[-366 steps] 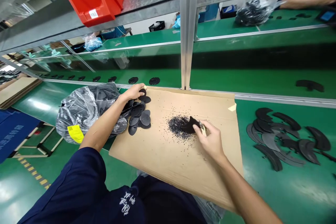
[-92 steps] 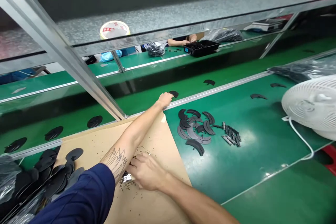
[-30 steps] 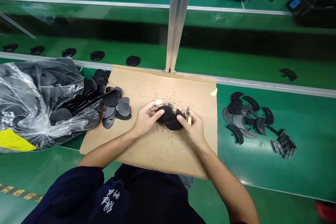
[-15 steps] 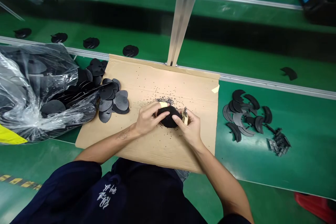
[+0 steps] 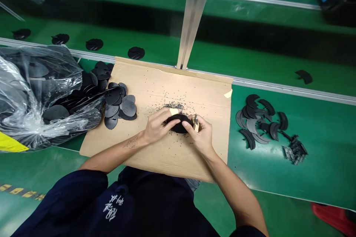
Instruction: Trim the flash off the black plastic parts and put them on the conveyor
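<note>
Head view: my left hand (image 5: pixel 157 126) and right hand (image 5: pixel 204 136) grip the black part (image 5: pixel 179 127), long axis sideways between my fingers; white shirt lettering (image 5: pixel 111 209) below them is unreadable.

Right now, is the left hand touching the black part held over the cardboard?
Touching. In the head view, the left hand grips the black part at its left end, thumb lying across its surface.
</note>
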A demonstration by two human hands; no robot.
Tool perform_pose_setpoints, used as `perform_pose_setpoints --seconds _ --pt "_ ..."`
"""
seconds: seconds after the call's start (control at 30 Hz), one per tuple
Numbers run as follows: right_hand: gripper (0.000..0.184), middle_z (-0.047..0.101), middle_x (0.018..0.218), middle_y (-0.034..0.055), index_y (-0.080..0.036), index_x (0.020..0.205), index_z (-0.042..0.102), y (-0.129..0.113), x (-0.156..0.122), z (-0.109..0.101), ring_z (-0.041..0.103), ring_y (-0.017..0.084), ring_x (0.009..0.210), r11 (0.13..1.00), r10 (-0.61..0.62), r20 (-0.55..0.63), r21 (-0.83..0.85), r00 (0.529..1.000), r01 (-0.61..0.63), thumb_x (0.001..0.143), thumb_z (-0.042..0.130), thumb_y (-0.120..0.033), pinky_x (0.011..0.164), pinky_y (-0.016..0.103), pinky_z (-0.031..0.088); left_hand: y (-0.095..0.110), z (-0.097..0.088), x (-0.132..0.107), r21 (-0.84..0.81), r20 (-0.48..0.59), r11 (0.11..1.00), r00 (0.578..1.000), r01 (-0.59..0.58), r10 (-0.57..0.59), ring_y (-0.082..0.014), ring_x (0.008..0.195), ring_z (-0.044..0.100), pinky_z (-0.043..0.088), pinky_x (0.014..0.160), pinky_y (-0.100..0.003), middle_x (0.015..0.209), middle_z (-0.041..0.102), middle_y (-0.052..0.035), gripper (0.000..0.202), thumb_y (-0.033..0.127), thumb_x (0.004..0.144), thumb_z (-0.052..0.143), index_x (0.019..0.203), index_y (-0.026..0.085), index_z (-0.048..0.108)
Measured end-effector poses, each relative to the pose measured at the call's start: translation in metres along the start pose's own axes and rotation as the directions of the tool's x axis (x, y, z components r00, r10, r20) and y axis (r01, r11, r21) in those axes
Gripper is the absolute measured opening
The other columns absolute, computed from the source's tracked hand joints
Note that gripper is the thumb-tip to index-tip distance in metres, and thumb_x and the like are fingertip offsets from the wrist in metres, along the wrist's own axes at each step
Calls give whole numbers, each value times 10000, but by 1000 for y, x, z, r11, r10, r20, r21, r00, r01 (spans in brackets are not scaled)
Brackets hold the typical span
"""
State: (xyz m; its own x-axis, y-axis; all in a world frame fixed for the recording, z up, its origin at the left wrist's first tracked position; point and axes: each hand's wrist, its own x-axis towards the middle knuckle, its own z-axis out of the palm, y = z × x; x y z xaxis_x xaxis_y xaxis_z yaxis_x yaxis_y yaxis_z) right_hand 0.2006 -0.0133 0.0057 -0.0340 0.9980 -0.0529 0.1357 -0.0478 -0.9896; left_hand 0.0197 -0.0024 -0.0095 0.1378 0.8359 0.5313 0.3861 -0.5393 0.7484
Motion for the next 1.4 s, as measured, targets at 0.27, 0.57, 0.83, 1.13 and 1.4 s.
perform_pose_setpoints --seconds 0.27,0.57,0.83,1.13,1.4 --pt "315 725 865 50 -239 854 683 8 -2 -1 656 212 805 984 -175 -41 -55 984 172 855 737 -550 736 374 557 -1 -2 2 -379 169 872 950 309 -263 -156 832 730 610 740 -278 966 797 -85 366 486 933 718 1094 162 773" --pt "218 748 838 53 -257 851 694 13 -3 -1 684 217 769 942 -326 -2 -85 945 324 895 724 -468 730 408 576 5 -11 5 -321 191 944 981 81 -19 -180 989 749 628 872 -332 1053 791 -89 302 409 998 643 1189 196 740" --pt "88 774 922 55 -258 925 710 11 0 1 723 219 850 919 -383 84 -69 920 389 929 697 -345 786 400 595 2 -17 7 -142 132 977 975 -158 177 -162 871 737 615 783 -319 958 793 -61 239 302 993 666 1205 203 719" --pt "107 779 956 62 -250 956 722 16 -1 0 732 218 878 922 -369 120 -80 922 379 936 694 -352 804 396 601 -1 -17 8 -165 92 973 979 -164 181 -145 792 747 625 729 -280 882 807 -42 224 271 920 766 1134 205 762" --pt "54 778 946 52 -253 974 718 19 1 -1 734 208 871 890 -439 113 -82 891 449 935 700 -286 793 382 614 -5 -14 5 -154 69 966 973 -206 219 -154 830 747 633 732 -303 970 815 -85 244 239 968 702 1198 166 731"
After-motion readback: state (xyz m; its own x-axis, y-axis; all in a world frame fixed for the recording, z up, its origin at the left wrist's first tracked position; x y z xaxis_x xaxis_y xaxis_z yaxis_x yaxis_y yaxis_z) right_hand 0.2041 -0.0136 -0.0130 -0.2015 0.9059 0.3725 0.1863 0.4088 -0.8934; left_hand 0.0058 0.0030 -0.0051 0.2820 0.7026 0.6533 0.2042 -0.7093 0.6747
